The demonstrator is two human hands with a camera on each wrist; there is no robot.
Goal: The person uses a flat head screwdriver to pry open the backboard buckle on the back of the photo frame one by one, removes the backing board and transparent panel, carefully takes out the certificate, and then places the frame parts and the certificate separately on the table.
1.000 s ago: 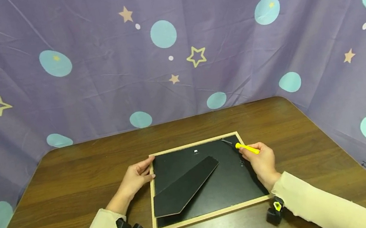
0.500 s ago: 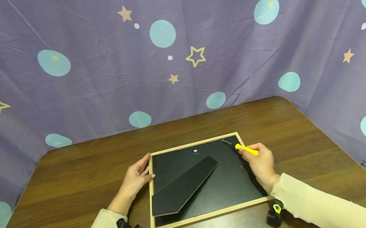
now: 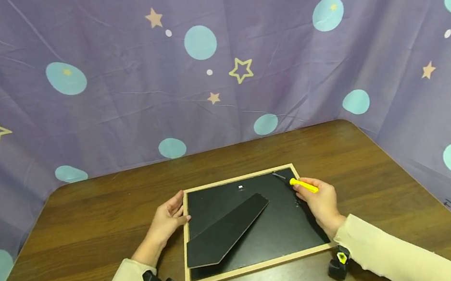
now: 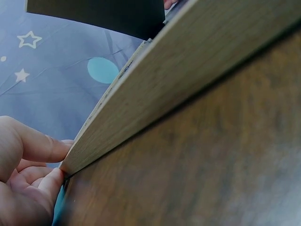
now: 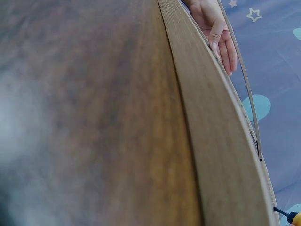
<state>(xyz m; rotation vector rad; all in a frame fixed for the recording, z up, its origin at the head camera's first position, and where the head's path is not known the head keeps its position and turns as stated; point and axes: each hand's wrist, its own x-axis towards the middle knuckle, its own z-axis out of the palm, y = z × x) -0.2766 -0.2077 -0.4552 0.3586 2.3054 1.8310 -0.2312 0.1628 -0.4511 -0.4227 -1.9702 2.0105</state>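
Head view first: the picture frame (image 3: pixel 255 223) lies face down on the brown wooden table (image 3: pixel 88 219), black backing up, pale wood border all round, near the front edge and roughly in the middle. Its black easel stand (image 3: pixel 226 230) slants across the backing, from lower left up toward the centre. Over on the frame's far right corner, the right hand (image 3: pixel 322 201) has its fingers curled round a yellow-handled screwdriver (image 3: pixel 303 184), and the dark tip points at that corner of the backing. On the other side, the left hand (image 3: pixel 167 219) rests against the frame's left edge near the far corner, fingers fairly straight, thumb lying along the wood; it presses rather than grasps. The left wrist view confirms it: fingertips (image 4: pixel 51 148) meet the end of the pale frame edge (image 4: pixel 178 80). From the right wrist, the frame's side runs long across the shot, and the yellow handle just peeks in at the bottom corner. Cream sleeves (image 3: pixel 382 253) cover both forearms. Behind it all hangs a purple backdrop (image 3: pixel 212 55) with stars and teal dots.
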